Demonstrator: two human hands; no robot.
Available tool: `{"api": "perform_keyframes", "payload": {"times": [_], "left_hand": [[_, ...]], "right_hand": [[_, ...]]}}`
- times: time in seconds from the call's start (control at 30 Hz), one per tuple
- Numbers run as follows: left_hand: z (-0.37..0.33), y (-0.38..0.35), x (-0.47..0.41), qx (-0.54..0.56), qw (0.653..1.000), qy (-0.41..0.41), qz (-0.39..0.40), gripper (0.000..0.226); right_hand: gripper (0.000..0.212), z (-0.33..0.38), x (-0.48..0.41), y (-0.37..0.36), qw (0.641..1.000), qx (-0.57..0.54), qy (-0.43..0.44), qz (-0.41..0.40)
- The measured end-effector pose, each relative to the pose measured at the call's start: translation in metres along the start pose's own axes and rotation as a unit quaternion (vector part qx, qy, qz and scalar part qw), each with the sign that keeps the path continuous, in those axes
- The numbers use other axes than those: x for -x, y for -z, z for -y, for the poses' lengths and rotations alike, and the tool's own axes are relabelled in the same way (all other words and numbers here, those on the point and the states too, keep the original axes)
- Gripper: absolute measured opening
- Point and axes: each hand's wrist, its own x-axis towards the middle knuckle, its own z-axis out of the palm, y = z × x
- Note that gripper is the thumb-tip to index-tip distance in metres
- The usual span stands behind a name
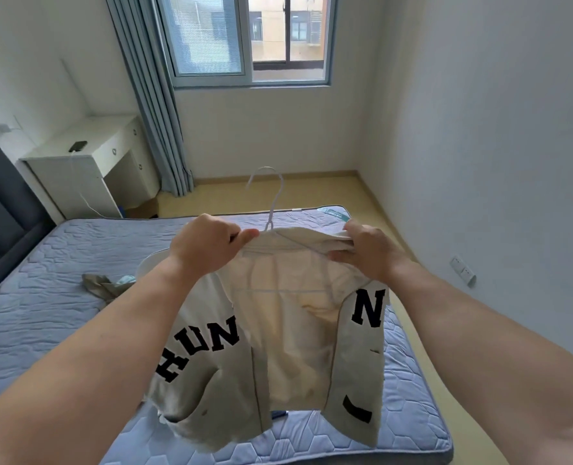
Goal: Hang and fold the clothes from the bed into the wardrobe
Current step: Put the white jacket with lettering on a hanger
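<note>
A cream open-front garment (288, 347) with black letters hangs in the air over the bed (60, 297). A white plastic hanger (271, 199) sits inside it, its hook sticking up above the collar and its bar showing through the cloth. My left hand (204, 246) pinches the left side of the collar. On the right side, my right hand (369, 251) grips the collar and shoulder. An olive-green piece of clothing (102, 286) lies crumpled on the mattress to the left, partly hidden behind my left forearm.
The bed has a blue quilted mattress and a dark headboard (0, 209) on the left. A white desk (87, 162) with a phone on it stands past the bed beside grey-blue curtains (151, 95). Yellow floor runs along the far side and the right wall.
</note>
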Motion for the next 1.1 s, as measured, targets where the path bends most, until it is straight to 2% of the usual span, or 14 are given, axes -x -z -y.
{"api": "perform_keyframes", "payload": {"times": [0.13, 0.23, 0.43, 0.53, 0.57, 0.63, 0.7, 0.73, 0.77, 0.8, 0.87, 0.9, 1.0, 1.1], "left_hand": [[-0.014, -0.003, -0.001, -0.037, 0.999, 0.007, 0.019, 0.065], [-0.024, -0.003, -0.005, -0.048, 0.998, 0.039, 0.019, 0.063], [-0.039, 0.0, -0.019, -0.079, 0.996, 0.047, 0.015, 0.061], [-0.042, 0.0, -0.024, -0.048, 0.993, 0.104, -0.002, 0.06], [-0.041, 0.0, -0.024, -0.017, 0.991, 0.129, -0.016, 0.057], [-0.039, -0.001, -0.022, 0.035, 0.986, 0.155, -0.055, 0.057], [-0.037, -0.001, -0.021, 0.059, 0.982, 0.156, -0.093, 0.061], [-0.036, -0.001, -0.021, 0.068, 0.981, 0.146, -0.105, 0.061], [-0.036, -0.001, -0.021, 0.077, 0.982, 0.131, -0.111, 0.06], [-0.037, -0.001, -0.021, 0.087, 0.983, 0.114, -0.112, 0.059], [-0.039, -0.003, -0.021, 0.107, 0.983, 0.103, -0.112, 0.056], [-0.039, -0.004, -0.022, 0.118, 0.981, 0.112, -0.11, 0.057], [-0.037, -0.005, -0.023, 0.145, 0.973, 0.132, -0.122, 0.059], [-0.034, -0.003, -0.023, 0.158, 0.97, 0.115, -0.146, 0.061]], "right_hand": [[0.031, 0.009, -0.001, 0.003, 0.988, 0.126, -0.036, -0.082], [0.009, 0.024, 0.0, 0.002, 0.978, 0.144, -0.064, -0.137], [0.021, 0.046, -0.004, 0.021, 0.951, 0.209, -0.092, -0.21], [0.019, 0.058, -0.004, 0.028, 0.963, 0.161, -0.076, -0.204], [0.016, 0.061, -0.002, 0.026, 0.972, 0.131, -0.071, -0.18], [0.016, 0.064, 0.003, 0.022, 0.996, 0.046, -0.064, -0.052], [0.033, 0.064, 0.007, 0.021, 0.983, -0.1, -0.058, 0.141], [0.041, 0.063, 0.009, 0.022, 0.974, -0.141, -0.052, 0.17], [0.046, 0.061, 0.008, 0.022, 0.98, -0.147, -0.044, 0.128], [0.049, 0.057, 0.005, 0.023, 0.991, -0.121, -0.043, 0.04], [0.04, 0.047, -0.003, 0.02, 0.99, -0.045, -0.044, -0.125], [0.044, 0.043, -0.005, 0.019, 0.991, -0.026, -0.027, -0.131], [0.044, 0.034, -0.012, 0.01, 0.999, -0.01, 0.028, -0.037], [0.039, 0.028, -0.021, 0.009, 0.996, -0.019, 0.019, -0.086]]}}
